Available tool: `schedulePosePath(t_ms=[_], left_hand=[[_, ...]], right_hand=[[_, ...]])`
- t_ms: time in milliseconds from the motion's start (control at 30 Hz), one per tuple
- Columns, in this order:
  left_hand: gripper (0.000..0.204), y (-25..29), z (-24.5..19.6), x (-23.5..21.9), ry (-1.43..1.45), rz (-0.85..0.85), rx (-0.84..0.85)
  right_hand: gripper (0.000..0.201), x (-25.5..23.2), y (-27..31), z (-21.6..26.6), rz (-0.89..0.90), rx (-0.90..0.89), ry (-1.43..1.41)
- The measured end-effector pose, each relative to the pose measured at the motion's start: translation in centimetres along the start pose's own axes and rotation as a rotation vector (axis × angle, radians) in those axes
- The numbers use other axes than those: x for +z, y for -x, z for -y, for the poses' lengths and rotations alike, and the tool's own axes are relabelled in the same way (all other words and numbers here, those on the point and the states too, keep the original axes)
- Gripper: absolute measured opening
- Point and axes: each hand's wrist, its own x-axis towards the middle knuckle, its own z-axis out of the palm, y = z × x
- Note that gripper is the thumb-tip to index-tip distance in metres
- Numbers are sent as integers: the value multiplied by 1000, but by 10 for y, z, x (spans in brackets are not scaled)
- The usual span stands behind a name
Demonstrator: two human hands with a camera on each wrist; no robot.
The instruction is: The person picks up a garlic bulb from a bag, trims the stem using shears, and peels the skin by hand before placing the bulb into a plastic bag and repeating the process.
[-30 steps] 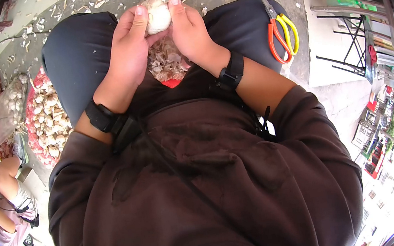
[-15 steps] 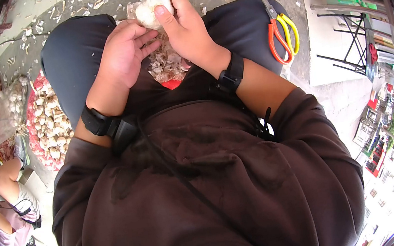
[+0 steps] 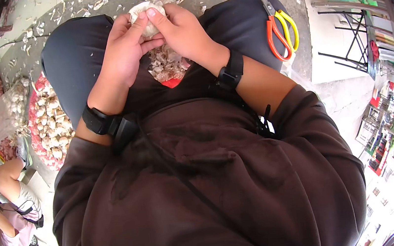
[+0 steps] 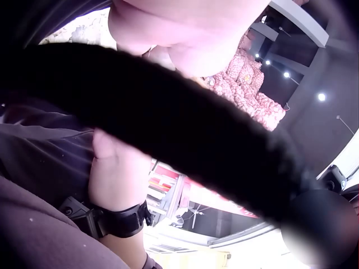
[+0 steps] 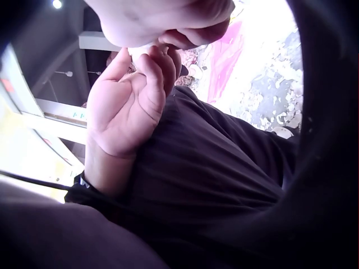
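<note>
I am gripping a white garlic bulb [image 3: 149, 30] between my left hand [image 3: 123, 49] and right hand [image 3: 185, 34], while papery garlic skins [image 3: 167, 63] are lying below, between my thighs [image 3: 78, 56].

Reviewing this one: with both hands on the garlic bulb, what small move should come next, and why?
Probably rub the thumbs outward to loosen skin: the left hand and right hand hold the garlic bulb together, both thumbs lie on it, and papery scraps are heaped beneath the hands.
</note>
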Motion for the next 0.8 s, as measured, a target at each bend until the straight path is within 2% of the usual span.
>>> schedulePosePath(t_ms=[100,200,300,400,700,800], left_hand=[[31,5,-5,4,12,40,-41],[29,6,0,1,12,83,-61],[29,3,7,1,-13,83,-55],[24,5,3,3,-26,58,-49],[26,2,4,1,-116,17,58],[25,-1,5,0,-9,-47,58]], right_hand=[[48,8,-3,-3,-56,-175,-171],[42,0,4,10,18,-193,-104],[38,-1,6,12,14,-54,-85],[40,1,2,4,8,-111,-44],[39,5,6,13,-58,69,-339],[31,13,-5,-7,-27,-19,-435]])
